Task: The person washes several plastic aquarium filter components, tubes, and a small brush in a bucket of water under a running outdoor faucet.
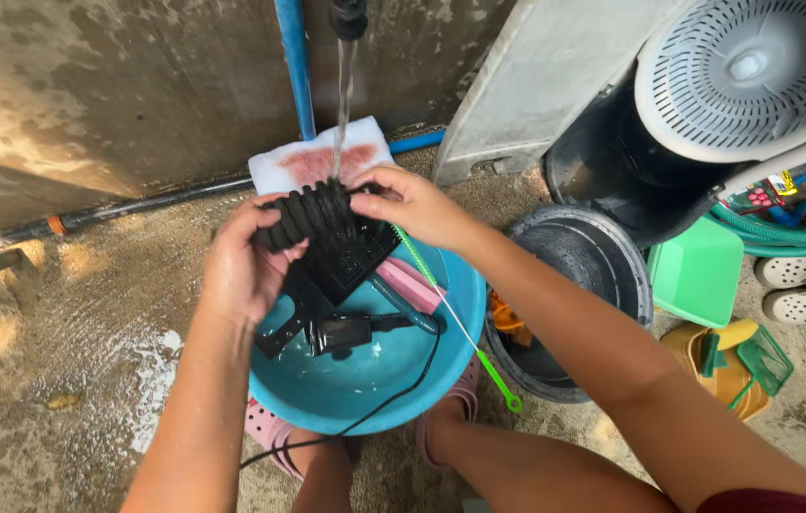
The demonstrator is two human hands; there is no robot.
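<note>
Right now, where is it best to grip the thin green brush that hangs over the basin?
Probably the bare wire stem of the green brush, just above its end loop, from the right side. That part hangs free over the rim of the basin; the upper end is under the right hand.

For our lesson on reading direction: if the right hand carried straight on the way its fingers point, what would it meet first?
The right hand points leftward across the black ridged part it grips, so beyond that it would probably meet the left hand first, though depth is unclear.
</note>
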